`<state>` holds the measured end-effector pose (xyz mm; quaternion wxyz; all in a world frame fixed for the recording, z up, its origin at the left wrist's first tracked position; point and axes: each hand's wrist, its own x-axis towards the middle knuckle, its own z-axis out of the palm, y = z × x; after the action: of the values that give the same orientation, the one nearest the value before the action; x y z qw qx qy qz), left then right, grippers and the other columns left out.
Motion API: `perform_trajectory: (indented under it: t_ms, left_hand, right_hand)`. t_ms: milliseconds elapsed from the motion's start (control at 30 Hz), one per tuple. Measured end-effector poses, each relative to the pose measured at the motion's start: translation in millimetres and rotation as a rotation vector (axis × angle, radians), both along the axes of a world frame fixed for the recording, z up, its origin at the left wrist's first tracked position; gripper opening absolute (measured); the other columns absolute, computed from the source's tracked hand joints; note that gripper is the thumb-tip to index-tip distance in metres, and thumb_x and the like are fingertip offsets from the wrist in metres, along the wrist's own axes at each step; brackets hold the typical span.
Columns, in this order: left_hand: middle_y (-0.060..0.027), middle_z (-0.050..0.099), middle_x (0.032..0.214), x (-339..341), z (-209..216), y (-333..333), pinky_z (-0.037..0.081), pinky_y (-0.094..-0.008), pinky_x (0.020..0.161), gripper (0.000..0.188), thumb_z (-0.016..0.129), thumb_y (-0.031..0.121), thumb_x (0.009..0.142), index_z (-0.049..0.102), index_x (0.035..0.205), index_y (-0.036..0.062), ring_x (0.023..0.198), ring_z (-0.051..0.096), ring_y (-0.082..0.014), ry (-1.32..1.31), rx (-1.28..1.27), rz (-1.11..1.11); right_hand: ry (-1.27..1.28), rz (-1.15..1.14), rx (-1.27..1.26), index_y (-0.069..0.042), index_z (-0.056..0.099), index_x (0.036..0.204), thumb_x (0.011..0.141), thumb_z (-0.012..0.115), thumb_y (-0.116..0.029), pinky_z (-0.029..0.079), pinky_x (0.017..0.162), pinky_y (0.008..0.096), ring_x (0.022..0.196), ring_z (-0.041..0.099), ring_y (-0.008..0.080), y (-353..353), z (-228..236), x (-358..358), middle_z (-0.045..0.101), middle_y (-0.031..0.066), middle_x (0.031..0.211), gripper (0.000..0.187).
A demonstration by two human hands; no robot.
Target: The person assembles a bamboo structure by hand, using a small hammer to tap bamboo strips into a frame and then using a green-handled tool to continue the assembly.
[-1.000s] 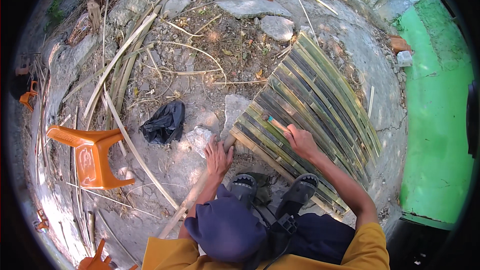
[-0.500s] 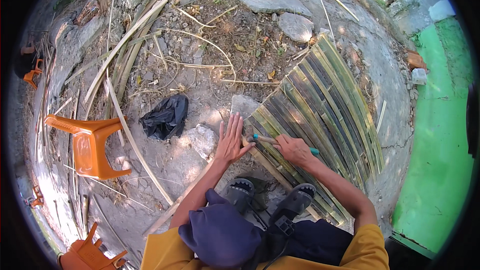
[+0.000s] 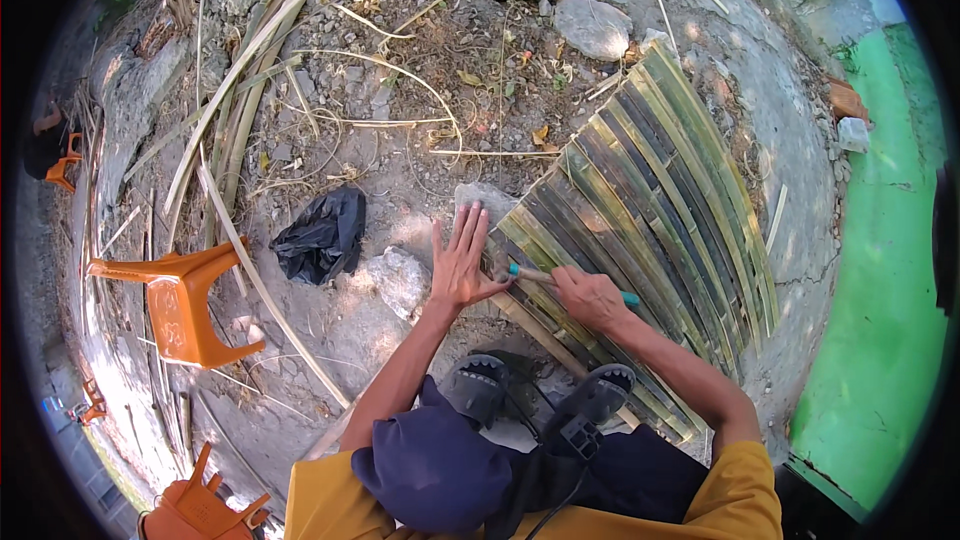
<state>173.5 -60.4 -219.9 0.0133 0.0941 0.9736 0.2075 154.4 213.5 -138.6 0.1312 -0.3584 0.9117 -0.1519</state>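
Note:
A panel of green and dark split bamboo slats (image 3: 640, 195) lies on the ground before me, right of centre. My right hand (image 3: 590, 297) grips a hammer (image 3: 536, 276) by its pale handle, which has teal parts at both ends of the grip. The hammer's head is down at the panel's left edge, close to my left thumb. My left hand (image 3: 459, 268) lies at that edge with its fingers stretched out and its thumb reaching toward the hammer head. Whether a nail sits under the head is too small to tell.
A black plastic bag (image 3: 322, 236) and a pale rock (image 3: 398, 280) lie left of my hands. An orange plastic chair (image 3: 180, 315) is tipped over farther left. Long bamboo strips (image 3: 240, 90) are piled at the back left. A green painted strip (image 3: 875, 270) runs along the right.
The view has shifted slightly. Both hands stay at nearly the same place on the panel's edge, with the hammer head still beside my left thumb.

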Motion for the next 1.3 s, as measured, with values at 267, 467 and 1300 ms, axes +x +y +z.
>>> perform_trajectory:
  t_ms: [267, 467, 1300]
  left_hand:
    - [-0.0089, 0.023, 0.176, -1.0, 6.5, -1.1, 0.008, -0.0718, 0.125, 0.124, 0.075, 0.074, 0.074, 0.026, 0.168, 0.0103, 0.164, 0.015, -0.0333, -0.09, 0.095, 0.044]
    - [-0.0103, 0.022, 0.176, 0.6, 9.5, -1.7, 0.008, -0.0714, 0.125, 0.123, 0.077, 0.073, 0.074, 0.027, 0.168, 0.0117, 0.164, 0.014, -0.035, -0.069, 0.134, 0.015]
    - [-0.0085, 0.023, 0.176, -3.3, 6.3, -1.7, 0.009, -0.0751, 0.124, 0.112, 0.078, 0.07, 0.069, 0.035, 0.166, 0.0337, 0.164, 0.012, -0.037, -0.098, 0.142, 0.003]
  right_hand:
    - [0.093, 0.077, -0.106, -0.011, 0.056, 0.099, 0.098, 0.067, -0.024, 0.054, 0.053, 0.0396, 0.065, 0.068, 0.025, -16.7, 29.3, 10.3, 0.058, 0.0064, 0.079, 0.018]
    - [0.118, 0.082, 0.009, -0.011, 0.054, 0.097, 0.098, 0.066, -0.023, 0.053, 0.054, 0.0382, 0.066, 0.068, 0.0232, -3.1, 8.8, 4.5, 0.055, 0.0057, 0.078, 0.016]
    - [0.151, 0.165, -0.004, -0.011, 0.054, 0.1, 0.097, 0.06, -0.017, 0.056, 0.053, 0.0401, 0.067, 0.071, 0.0254, -7.4, 10.6, 5.0, 0.058, 0.0065, 0.08, 0.009]
